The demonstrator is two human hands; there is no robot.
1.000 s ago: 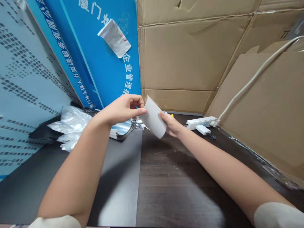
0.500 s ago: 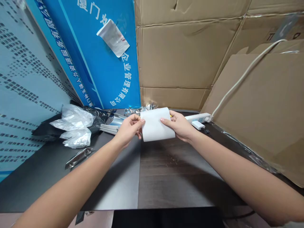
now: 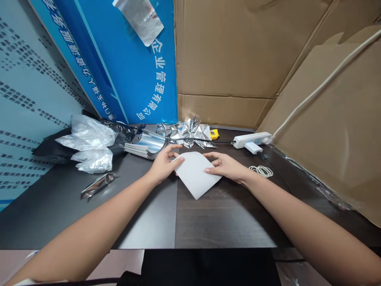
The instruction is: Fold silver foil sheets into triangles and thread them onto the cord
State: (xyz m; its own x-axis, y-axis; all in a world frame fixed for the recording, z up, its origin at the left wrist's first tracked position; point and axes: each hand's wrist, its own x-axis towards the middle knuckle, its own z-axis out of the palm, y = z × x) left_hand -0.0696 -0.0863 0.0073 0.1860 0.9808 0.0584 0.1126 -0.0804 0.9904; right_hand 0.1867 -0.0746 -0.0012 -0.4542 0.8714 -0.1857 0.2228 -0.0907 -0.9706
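Holding white sheet (image 3: 198, 174) btwn L hand (image 3: 163, 165) and R hand (image 3: 228, 169), over the middle of the table (image 3: 226, 226), closer to its far edge than its L or R end – can't tell whether touching the top. Clamped on the sheet at its L corner, w/ L thumb on the upper face and fingers tucked round the edge; clamped likewise on the R side, w/ R thumb on the face and index finger by the far R edge. Turned diamond-wise, aiming one sharp corner at the table's near edge; bowed into a rounded curve toward the far edge. Can't pick out a long axis, w/ the sheet bent & foreshortened. Beyond L hand, nr the far edge, see silver-lined stack (image 3: 150, 141); beyond the sheet, along the same edge, see foil pile (image 3: 190, 129) and, just R of that, yellow object (image 3: 214, 134). Beside R wrist, see white coil (image 3: 263, 171); toward the far R corner, power strip (image 3: 253, 139) w/ white plug-in block (image 3: 253, 148). Toward the L end, see clear plastic bags (image 3: 92, 145) and, nearer the near edge, foil packet (image 3: 97, 186) – lying slantwise.
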